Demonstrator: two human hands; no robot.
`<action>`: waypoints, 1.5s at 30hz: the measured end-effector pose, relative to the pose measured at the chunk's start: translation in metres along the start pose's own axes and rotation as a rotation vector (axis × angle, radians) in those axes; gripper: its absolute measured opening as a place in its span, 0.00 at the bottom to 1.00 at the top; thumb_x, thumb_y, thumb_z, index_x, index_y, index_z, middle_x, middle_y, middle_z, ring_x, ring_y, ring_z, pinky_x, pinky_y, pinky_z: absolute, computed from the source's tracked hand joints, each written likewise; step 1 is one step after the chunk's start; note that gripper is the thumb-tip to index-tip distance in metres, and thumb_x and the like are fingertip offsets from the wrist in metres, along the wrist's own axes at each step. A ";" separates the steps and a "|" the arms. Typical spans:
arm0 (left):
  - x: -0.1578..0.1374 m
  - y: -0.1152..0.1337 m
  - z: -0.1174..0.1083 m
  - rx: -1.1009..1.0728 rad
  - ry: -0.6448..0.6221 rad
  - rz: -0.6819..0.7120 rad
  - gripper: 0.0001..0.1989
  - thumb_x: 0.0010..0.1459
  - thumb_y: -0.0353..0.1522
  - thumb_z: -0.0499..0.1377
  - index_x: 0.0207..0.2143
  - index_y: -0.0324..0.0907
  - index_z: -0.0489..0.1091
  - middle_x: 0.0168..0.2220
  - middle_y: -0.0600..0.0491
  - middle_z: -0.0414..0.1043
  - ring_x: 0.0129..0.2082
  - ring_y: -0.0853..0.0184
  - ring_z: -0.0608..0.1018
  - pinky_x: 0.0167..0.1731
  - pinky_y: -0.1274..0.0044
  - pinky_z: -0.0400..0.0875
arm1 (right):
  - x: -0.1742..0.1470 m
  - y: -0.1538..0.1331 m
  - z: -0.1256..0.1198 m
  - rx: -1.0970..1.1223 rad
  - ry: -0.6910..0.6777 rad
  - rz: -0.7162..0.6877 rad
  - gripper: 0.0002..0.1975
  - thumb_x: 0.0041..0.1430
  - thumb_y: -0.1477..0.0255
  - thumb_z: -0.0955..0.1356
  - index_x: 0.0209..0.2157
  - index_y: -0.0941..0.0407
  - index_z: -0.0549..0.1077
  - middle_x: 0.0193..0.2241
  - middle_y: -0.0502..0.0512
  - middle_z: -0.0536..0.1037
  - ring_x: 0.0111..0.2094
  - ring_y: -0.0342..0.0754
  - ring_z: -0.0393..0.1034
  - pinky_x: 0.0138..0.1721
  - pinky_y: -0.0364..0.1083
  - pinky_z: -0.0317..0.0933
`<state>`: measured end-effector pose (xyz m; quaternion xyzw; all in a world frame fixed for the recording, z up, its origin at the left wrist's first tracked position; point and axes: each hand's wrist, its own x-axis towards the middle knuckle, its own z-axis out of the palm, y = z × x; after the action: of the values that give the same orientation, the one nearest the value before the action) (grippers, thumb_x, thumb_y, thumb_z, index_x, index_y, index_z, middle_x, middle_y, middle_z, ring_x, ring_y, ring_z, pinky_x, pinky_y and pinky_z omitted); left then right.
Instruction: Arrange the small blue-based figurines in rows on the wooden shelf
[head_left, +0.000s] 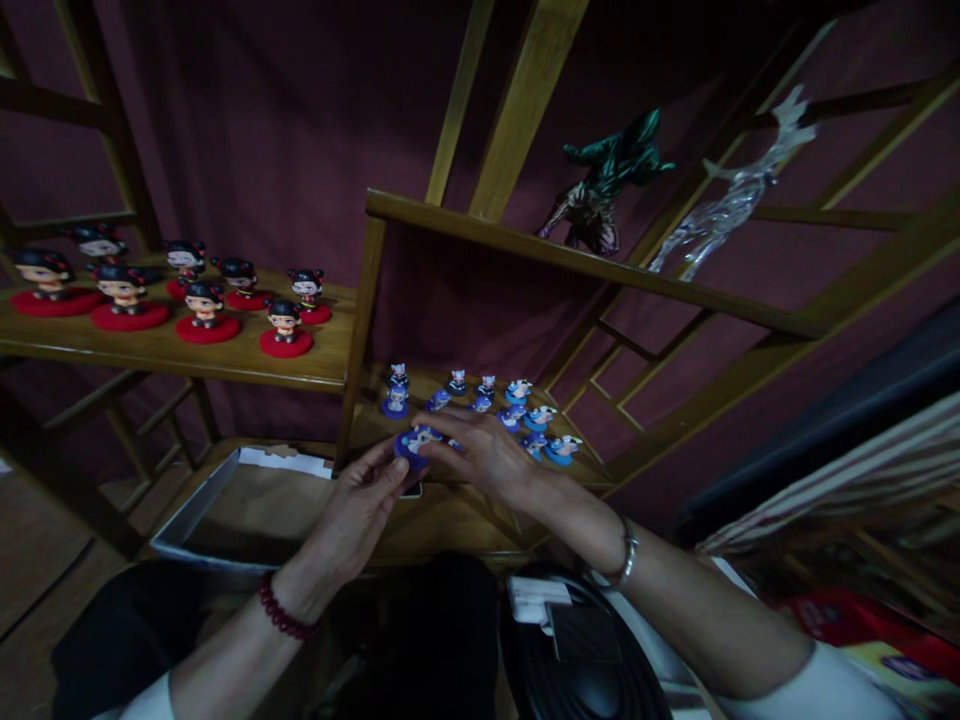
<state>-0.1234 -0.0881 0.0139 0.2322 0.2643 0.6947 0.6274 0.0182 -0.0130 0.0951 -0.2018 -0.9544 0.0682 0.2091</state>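
Between my two hands is a small figurine on a round purple base, held above the front of the lower shelf. My left hand pinches the base's near edge between thumb and fingers. From the right, my right hand closes its fingers on the figurine's upper side, hiding part of it. Just beyond my hands, several similar purple figurines stand in rows on the shelf. Some blue-based figurines are at the right end of the rows, and dark-based ones are at the back.
Figurines on red bases occupy the left shelf. A shallow open box lies below it. On the upper shelf stand a green figure and a clear deer figure. A round black object is near my knees.
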 end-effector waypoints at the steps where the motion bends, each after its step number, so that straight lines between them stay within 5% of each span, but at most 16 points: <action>1: 0.002 0.000 0.001 -0.003 -0.001 0.001 0.15 0.46 0.31 0.69 0.39 0.41 0.77 0.43 0.51 0.78 0.45 0.64 0.77 0.52 0.69 0.69 | 0.002 0.002 0.002 -0.002 0.012 0.016 0.14 0.61 0.71 0.66 0.48 0.60 0.73 0.42 0.60 0.79 0.43 0.48 0.74 0.45 0.46 0.68; 8: 0.004 0.003 0.004 -0.020 0.015 0.012 0.15 0.46 0.30 0.69 0.39 0.40 0.77 0.42 0.52 0.78 0.47 0.64 0.76 0.55 0.68 0.65 | 0.010 0.008 0.008 0.027 0.038 0.101 0.12 0.58 0.73 0.69 0.45 0.57 0.75 0.40 0.56 0.80 0.40 0.46 0.75 0.42 0.45 0.68; 18: 0.000 0.003 0.002 -0.055 0.177 -0.020 0.11 0.43 0.25 0.67 0.33 0.36 0.74 0.35 0.50 0.79 0.38 0.66 0.79 0.52 0.68 0.68 | 0.018 0.011 0.019 -0.039 -0.020 0.180 0.13 0.58 0.74 0.68 0.46 0.54 0.76 0.41 0.56 0.79 0.41 0.47 0.74 0.42 0.45 0.67; 27: -0.010 0.007 0.004 0.111 0.302 -0.016 0.16 0.47 0.24 0.63 0.41 0.38 0.68 0.37 0.47 0.79 0.40 0.62 0.80 0.51 0.66 0.68 | 0.028 0.016 0.033 -0.084 -0.093 0.212 0.13 0.60 0.75 0.66 0.46 0.56 0.75 0.42 0.57 0.78 0.42 0.48 0.73 0.43 0.45 0.65; 45: -0.004 0.003 -0.007 0.402 0.232 0.116 0.14 0.44 0.28 0.65 0.37 0.39 0.74 0.38 0.48 0.78 0.35 0.63 0.80 0.42 0.70 0.73 | 0.033 0.019 0.043 -0.151 -0.202 0.249 0.16 0.61 0.73 0.65 0.50 0.55 0.73 0.44 0.60 0.78 0.45 0.51 0.73 0.44 0.46 0.65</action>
<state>-0.1303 -0.0929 0.0105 0.2858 0.4539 0.6851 0.4929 -0.0213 0.0161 0.0643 -0.3256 -0.9406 0.0416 0.0865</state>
